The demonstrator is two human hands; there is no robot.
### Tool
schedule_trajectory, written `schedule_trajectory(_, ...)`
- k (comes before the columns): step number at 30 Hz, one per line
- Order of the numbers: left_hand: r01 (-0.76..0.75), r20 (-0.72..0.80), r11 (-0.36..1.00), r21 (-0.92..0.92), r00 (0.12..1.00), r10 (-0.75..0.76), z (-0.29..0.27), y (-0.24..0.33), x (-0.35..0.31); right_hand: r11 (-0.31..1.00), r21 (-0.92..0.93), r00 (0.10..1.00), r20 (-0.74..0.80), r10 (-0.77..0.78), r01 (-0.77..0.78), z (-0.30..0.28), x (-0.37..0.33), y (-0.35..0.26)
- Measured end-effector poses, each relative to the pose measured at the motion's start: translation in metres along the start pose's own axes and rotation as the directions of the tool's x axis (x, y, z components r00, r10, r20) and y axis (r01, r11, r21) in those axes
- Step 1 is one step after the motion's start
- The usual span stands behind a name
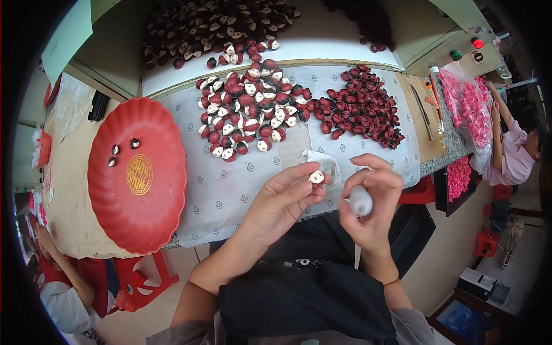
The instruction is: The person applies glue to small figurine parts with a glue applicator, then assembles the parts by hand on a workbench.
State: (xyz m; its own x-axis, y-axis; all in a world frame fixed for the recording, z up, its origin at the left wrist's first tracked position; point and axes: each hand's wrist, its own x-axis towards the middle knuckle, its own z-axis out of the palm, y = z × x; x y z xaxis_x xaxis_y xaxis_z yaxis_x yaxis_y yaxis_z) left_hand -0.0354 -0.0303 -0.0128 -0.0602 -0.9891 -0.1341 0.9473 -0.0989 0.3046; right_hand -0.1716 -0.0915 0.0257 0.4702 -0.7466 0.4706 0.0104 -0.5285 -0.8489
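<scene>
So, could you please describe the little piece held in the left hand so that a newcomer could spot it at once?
Start at the big red scalloped tray on the left of the paper-covered table, then look right to the two hands above the dark apron. The left hand pinches a small whitish piece at its fingertips. Unlike the heaped red-and-white pieces behind, it is alone and lifted off the table.

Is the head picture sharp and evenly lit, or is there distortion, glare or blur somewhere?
Head view: fisheye bends the table edge and leaves black corners; light is soft and even, with faint shadows only; the left hand holding a small piece is sharp; the white bottle in the right hand looks washed out; the rim areas are softer.
</scene>
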Motion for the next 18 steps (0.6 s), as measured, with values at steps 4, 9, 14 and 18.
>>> schedule_trajectory(4,0.050,-0.014,0.999,-0.009,0.999,-0.050,0.004,0.005,-0.001,0.955,0.278,0.994,0.004,0.109,-0.106,-0.025,-0.009,-0.005)
schedule_trajectory(9,0.042,0.018,0.999,-0.020,0.999,-0.042,0.004,0.005,-0.003,0.991,0.030,0.990,-0.050,0.130,-0.129,-0.035,-0.020,-0.017)
schedule_trajectory(14,0.035,0.018,0.999,-0.009,0.999,-0.035,0.006,0.003,-0.004,0.891,0.454,0.978,-0.190,0.086,0.010,-0.024,-0.020,-0.017)
schedule_trajectory(18,0.006,0.053,1.000,0.026,0.999,-0.007,0.008,0.002,-0.005,0.971,0.167,0.977,-0.159,-0.143,0.169,-0.021,-0.019,-0.016)
